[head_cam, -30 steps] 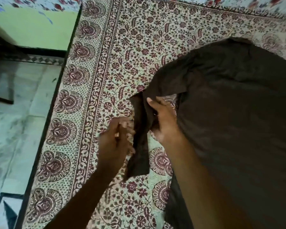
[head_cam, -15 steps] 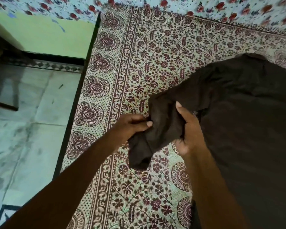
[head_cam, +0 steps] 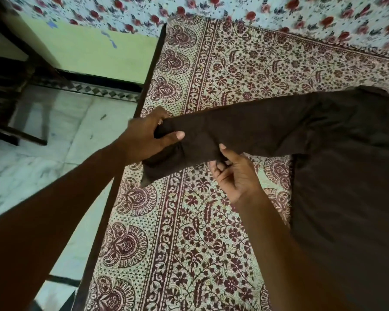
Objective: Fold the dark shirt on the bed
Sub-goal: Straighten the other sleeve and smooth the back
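Note:
The dark brown shirt (head_cam: 346,176) lies on the bed at the right, its body flat on the patterned bedspread (head_cam: 189,232). One sleeve (head_cam: 245,131) stretches out to the left, lifted off the cover. My left hand (head_cam: 144,135) grips the sleeve's cuff end near the bed's left edge, thumb on top. My right hand (head_cam: 234,176) pinches the sleeve's lower edge from underneath, about a hand's width to the right of the left one. The cuff tip hangs down below my left hand.
The bed's dark left edge (head_cam: 112,198) runs diagonally, with pale tiled floor (head_cam: 43,164) beyond it. A dark wooden chair (head_cam: 9,97) stands on the floor at the far left. A floral cloth (head_cam: 279,14) lies along the bed's far side against a green wall (head_cam: 88,55).
The sleeve, bunched and folded near the shirt body before, is now pulled straight out to the left. My left hand moved left and up with the cuff; my right hand shifted under the sleeve.

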{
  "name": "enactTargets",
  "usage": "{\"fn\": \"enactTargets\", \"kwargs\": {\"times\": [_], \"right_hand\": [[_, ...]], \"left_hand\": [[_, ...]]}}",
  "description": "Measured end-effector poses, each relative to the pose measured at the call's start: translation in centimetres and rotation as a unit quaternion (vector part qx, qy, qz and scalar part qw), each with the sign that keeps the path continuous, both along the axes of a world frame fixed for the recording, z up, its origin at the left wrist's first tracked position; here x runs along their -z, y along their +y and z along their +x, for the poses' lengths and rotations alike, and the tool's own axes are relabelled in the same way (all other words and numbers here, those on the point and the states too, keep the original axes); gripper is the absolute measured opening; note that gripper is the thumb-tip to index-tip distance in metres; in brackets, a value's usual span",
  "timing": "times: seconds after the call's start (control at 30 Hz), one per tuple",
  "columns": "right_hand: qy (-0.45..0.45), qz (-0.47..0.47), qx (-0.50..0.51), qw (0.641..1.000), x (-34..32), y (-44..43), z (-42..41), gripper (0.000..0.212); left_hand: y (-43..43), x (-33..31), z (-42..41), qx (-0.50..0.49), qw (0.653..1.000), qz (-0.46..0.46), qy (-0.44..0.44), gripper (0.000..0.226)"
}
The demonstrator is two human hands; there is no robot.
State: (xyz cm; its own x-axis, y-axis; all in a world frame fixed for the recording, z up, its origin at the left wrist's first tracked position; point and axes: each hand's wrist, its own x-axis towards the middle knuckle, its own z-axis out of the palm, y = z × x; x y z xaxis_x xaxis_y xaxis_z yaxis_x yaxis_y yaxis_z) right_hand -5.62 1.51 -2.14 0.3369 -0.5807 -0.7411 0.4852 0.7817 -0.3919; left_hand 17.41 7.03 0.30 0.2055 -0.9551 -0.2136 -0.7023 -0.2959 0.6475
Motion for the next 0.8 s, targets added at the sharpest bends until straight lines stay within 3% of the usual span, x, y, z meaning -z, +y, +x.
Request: {"fn": "enactTargets", "kwargs": {"times": [0.07,0.2,0.3,0.47,0.53,0.6,0.7,0.77,0.8], "right_hand": [[0.003,0.017,0.028,0.999,0.5,-0.1,0.9,0.025],[0.036,0.029,0.036,0.998,1.7,-0.1,3.3,0.006],[0.089,0.012,0.036,0.995,2.9,0.4,5.2,0.024],[0.226,0.002,-0.026,0.974,4.7,0.9,5.7,0.037],[0.343,-0.052,-0.051,0.937,5.7,1.1,4.9,0.044],[0.493,-0.224,-0.040,0.840,6.5,1.1,3.7,0.051],[0.615,-0.498,-0.073,0.606,6.8,-1.0,2.4,0.059],[0.685,-0.531,-0.179,0.466,7.5,-3.7,2.3,0.068],[0.703,-0.514,-0.246,0.425,8.3,-5.0,2.5,0.073]], "left_hand": [[0.2,-0.4,1.6,0.030,0.998,0.008,-0.049,0.051],[0.1,0.2,4.8,0.004,0.998,0.030,-0.063,0.030],[0.1,1.2,6.4,-0.016,0.995,0.044,-0.086,0.026],[-0.7,3.7,7.2,-0.056,0.960,0.078,-0.261,0.034],[-0.9,4.7,6.7,-0.066,0.931,0.096,-0.347,0.040],[-0.7,5.8,5.8,-0.089,0.916,0.073,-0.385,0.051],[0.1,7.3,3.4,-0.069,0.939,-0.012,-0.335,0.050],[1.0,8.8,2.1,-0.054,0.950,-0.035,-0.305,0.056],[1.5,9.5,1.6,-0.061,0.954,-0.023,-0.292,0.059]]}}
